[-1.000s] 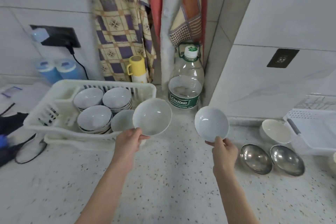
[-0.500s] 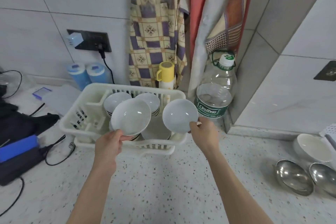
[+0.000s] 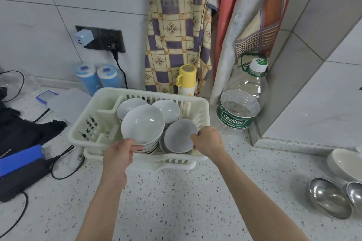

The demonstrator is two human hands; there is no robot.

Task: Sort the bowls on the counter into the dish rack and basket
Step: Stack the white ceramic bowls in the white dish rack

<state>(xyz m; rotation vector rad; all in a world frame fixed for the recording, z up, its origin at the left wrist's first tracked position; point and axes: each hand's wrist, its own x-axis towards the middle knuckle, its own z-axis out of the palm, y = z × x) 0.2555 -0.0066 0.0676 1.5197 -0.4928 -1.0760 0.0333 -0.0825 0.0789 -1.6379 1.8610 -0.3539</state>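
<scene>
Now both white bowls sit lower than half a second ago, down inside the dish rack at the centre of the frame rather than held above its front edge. The left hand pinches the near rim of the larger bowl, which tilts toward the camera over the front left stack. The right hand grips the right rim of the smaller bowl, which rests on the front right stack. Two more bowl stacks stand behind them.

The speckled counter carries a white bowl and two steel bowls at the lower right edge. A large water bottle stands right of the rack, a yellow-capped flask behind it, and two blue containers at the tiled wall. Patterned cloths hang above.
</scene>
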